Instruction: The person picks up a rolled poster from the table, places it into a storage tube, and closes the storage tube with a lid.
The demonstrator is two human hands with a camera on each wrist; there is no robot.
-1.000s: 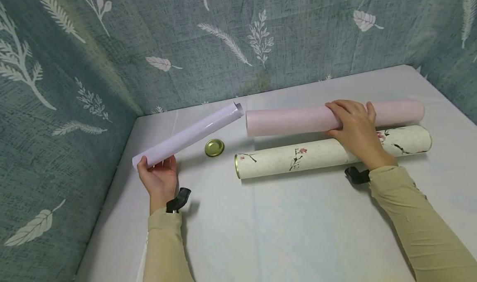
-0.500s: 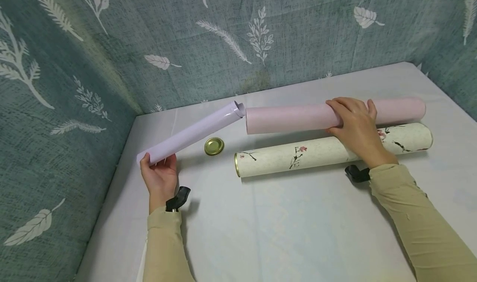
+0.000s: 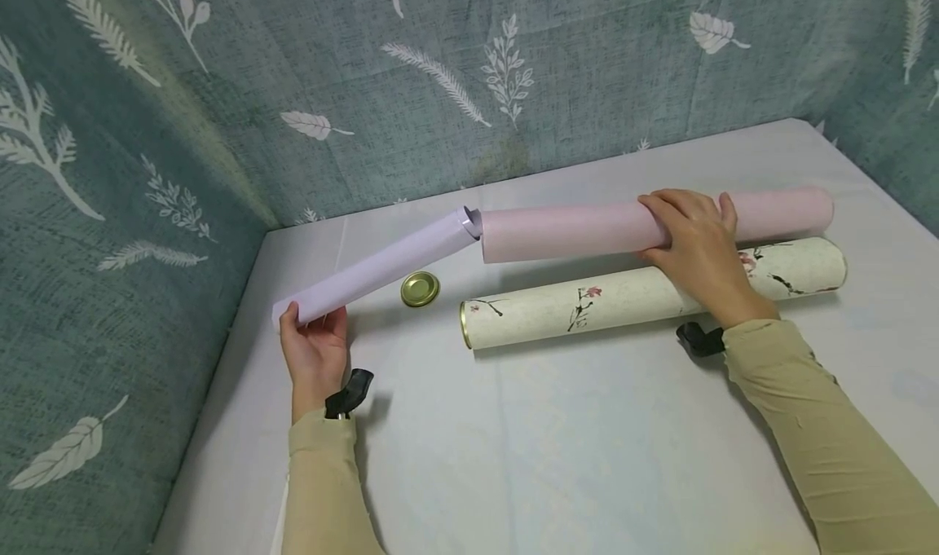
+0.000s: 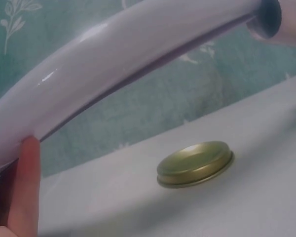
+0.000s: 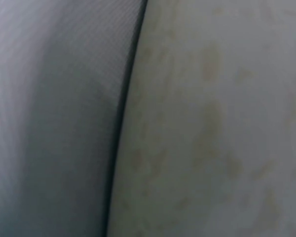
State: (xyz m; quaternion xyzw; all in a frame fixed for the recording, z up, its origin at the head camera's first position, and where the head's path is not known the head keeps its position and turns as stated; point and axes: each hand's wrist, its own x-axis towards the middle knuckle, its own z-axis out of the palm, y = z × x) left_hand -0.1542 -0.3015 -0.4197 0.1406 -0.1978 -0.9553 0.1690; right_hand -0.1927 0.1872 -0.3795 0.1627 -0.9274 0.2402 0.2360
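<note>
My left hand (image 3: pixel 317 353) holds a rolled glossy white sheet (image 3: pixel 381 268) near its lower left end, thumb on the near side. The roll slants up to the right, and its far end meets the left end of a pink tube (image 3: pixel 565 232). My right hand (image 3: pixel 697 249) grips that tube around its middle from above. In the left wrist view, the roll (image 4: pixel 123 49) spans the top, with its loose edge along the underside. A cream tube with blossom print (image 3: pixel 543 310) lies below the pink one; its surface (image 5: pixel 212 123) fills much of the right wrist view.
A round gold lid (image 3: pixel 421 289) lies on the white table cover (image 3: pixel 587 441), below the roll. The cream tube has a gold rim (image 3: pixel 465 325) at its left end. A green leaf-patterned curtain (image 3: pixel 411 107) stands behind and at the sides.
The roll in my left hand has shifted slightly right, and its tip now overlaps the pink tube's left end. My right hand stays on the tube.
</note>
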